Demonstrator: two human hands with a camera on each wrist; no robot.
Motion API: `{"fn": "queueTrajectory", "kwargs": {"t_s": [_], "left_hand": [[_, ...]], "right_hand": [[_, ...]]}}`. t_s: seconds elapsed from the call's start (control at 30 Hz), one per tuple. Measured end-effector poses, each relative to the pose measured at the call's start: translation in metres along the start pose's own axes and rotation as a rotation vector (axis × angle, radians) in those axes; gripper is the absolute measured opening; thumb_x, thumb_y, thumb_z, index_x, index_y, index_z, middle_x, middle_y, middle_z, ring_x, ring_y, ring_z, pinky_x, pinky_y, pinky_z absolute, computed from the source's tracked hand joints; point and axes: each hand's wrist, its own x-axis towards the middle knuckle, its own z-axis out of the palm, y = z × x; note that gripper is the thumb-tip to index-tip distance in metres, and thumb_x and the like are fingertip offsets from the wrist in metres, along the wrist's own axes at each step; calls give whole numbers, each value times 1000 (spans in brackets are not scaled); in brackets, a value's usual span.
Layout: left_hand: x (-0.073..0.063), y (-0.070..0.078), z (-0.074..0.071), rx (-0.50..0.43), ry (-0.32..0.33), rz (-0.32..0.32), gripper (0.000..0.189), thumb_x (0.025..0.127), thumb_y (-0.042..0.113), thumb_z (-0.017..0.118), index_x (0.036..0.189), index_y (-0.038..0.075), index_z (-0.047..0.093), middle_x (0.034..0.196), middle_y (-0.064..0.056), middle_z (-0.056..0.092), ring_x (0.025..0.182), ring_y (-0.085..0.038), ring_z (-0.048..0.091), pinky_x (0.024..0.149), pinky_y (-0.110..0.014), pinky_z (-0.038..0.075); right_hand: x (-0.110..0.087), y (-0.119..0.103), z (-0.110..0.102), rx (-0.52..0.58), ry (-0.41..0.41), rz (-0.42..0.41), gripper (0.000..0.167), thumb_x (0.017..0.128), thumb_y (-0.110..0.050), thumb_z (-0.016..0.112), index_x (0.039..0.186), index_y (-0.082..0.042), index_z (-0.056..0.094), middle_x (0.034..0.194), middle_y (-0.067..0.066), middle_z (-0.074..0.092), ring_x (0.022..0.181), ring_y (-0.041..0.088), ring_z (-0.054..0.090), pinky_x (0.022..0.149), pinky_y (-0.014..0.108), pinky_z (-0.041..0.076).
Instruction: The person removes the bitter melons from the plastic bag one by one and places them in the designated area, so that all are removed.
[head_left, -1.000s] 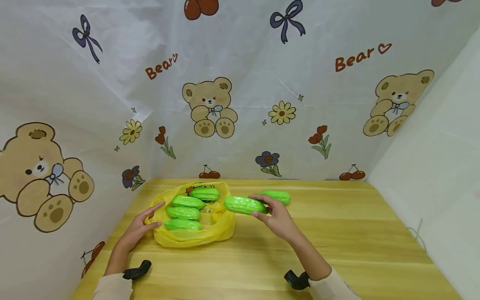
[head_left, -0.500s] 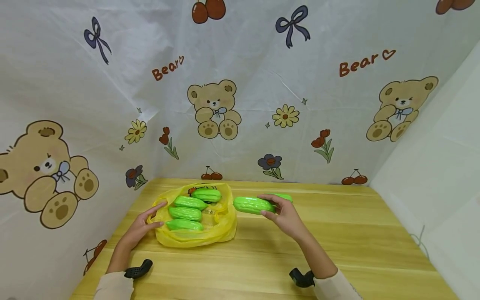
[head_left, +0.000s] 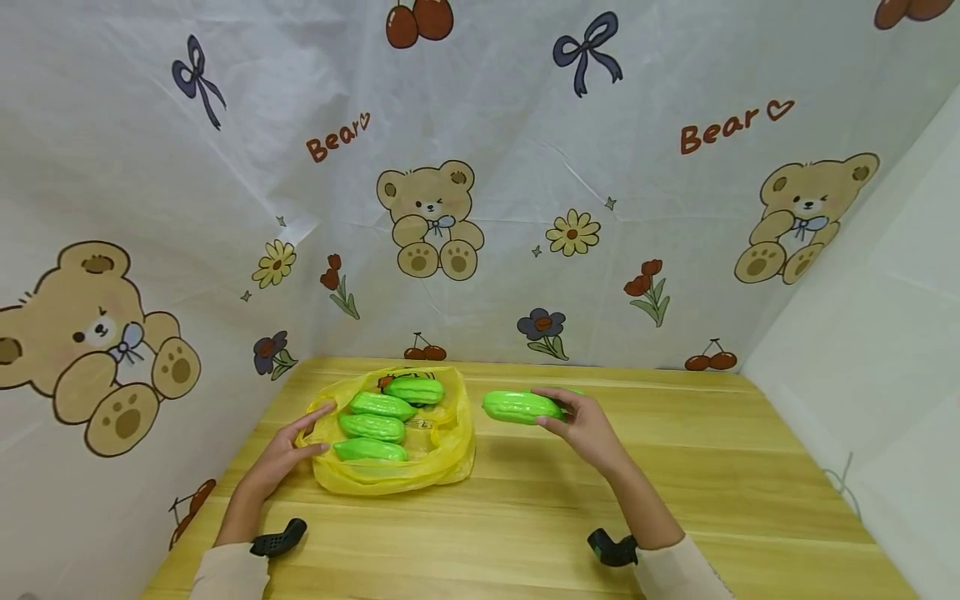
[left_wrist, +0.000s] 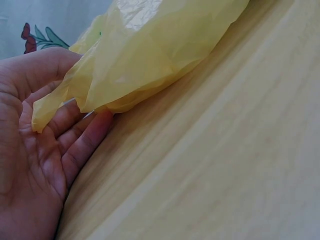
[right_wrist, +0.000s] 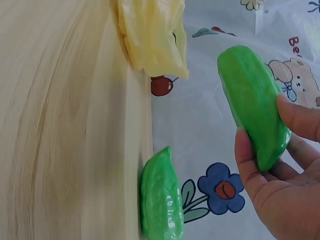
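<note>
My right hand [head_left: 588, 425] holds a glossy green bitter melon [head_left: 517, 407] by its pointed end, thumb on one side and fingers on the other. It hangs above the table, right of a yellow plastic bag [head_left: 450, 468]. Several similar bitter melons [head_left: 372, 427] lie in the bag's wide mouth. At the bag's left edge, my left hand [head_left: 276, 461] loosely holds the rim. The left wrist view shows a flap of thin plastic [left_wrist: 75, 85] between the digits. Another bitter melon [right_wrist: 161, 200] rests on the table, mostly hidden behind my right hand in the head view.
The wooden table [head_left: 465, 542] meets a cloth backdrop [head_left: 510, 183] printed with bears and flowers along its back edge. A plain white wall [head_left: 885, 292] closes the right side, where a thin cord [head_left: 843, 479] hangs. Black wrist mounts [head_left: 279, 539] sit on both forearms.
My right hand has moved rightward with the bitter melon, away from the bag, now covering most of the one on the table. The left hand keeps its place at the bag's edge.
</note>
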Motion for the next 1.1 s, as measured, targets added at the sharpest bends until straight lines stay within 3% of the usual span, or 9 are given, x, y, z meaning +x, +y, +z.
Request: {"fn": "queueTrajectory", "kwargs": {"t_s": [0.3, 0.53, 0.9, 1.1], "left_hand": [[1, 0, 1, 0, 6, 14, 63, 97, 8, 67, 155, 6, 42, 161, -20, 34, 139, 9, 26, 100, -8, 25], [2, -1, 0, 3, 1, 17, 63, 97, 8, 67, 155, 7, 42, 161, -20, 34, 140, 9, 26, 100, -8, 26], [-1, -4, 0, 11, 5, 5, 63, 97, 9, 67, 155, 9, 43, 161, -18, 35, 138, 10, 27, 99, -9, 25], [0, -2, 0, 3, 4, 7, 63, 97, 9, 67, 155, 8, 42, 162, -18, 34, 140, 7, 26, 100, -9, 25]], "right_hand": [[2, 10, -17, 30, 11, 54, 45, 91, -14, 76, 135, -11, 66, 132, 15, 63, 106, 24, 63, 82, 26, 55], [3, 21, -27, 44, 2, 62, 46, 93, -16, 75, 136, -6, 64, 135, 17, 62, 110, 22, 64, 83, 26, 55], [1, 37, -39, 31, 10, 74, 46, 94, -12, 73, 138, -3, 62, 138, 20, 59, 121, 34, 58, 85, 22, 52], [2, 43, -43, 27, 25, 121, 46, 94, -12, 73, 138, -2, 62, 139, 20, 58, 125, 35, 57, 86, 22, 52]]}}
